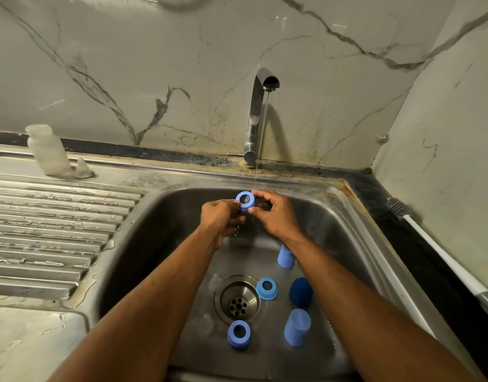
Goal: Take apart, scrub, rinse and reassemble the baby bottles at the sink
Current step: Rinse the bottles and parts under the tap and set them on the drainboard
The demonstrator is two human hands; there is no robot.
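Here the blue screw ring (245,202) sits pinched between both hands, high over the far half of the sink (355,244), just this side of the thin stream falling from the tap (260,111). The left hand (220,223) grips it from below and the side, fingers curled round its wall; the right hand (274,213) pinches its far rim with thumb and fingertips. The ring's opening tilts up toward the person, so its axis leans back from the water, which passes just behind the right hand's fingertips. I judge the next rinse wants a small push away and a tilt toward the stream, and the right hand is the nearer to it. Below, the basin floor is crowded: two more rings (267,288) (239,334), pale blue caps (297,326) (286,257), a dark blue scrubber (301,293) and clear teats (205,323) ring the drain (238,299). The ridged drainboard (58,216) on the left already holds a clear bottle (48,151); a bottle brush (441,255) lies on the worktop at the right.
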